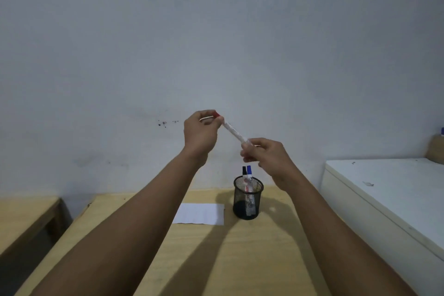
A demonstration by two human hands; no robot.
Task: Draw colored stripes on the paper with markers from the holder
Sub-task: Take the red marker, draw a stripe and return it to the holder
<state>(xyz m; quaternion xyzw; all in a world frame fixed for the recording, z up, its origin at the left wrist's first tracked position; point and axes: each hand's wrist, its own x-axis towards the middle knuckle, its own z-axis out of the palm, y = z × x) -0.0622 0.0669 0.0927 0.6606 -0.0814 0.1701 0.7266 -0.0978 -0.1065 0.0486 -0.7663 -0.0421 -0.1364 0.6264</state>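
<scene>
Both hands hold one red marker [234, 132] in the air above the table, its white barrel slanting down to the right. My left hand [200, 133] grips the red cap end at the upper left. My right hand [269, 157] grips the lower end of the barrel. Below them a black mesh holder [247, 202] stands on the wooden table [216, 259] with a black-capped marker [244, 172] and a blue-capped marker [249, 170] sticking out. A white sheet of paper [199, 214] lies flat just left of the holder; part of it is hidden by my left forearm.
A white cabinet or chest [384, 190] stands right of the table. A lower wooden surface [24, 216] sits to the left across a gap. A plain grey wall [216, 43] rises right behind the table.
</scene>
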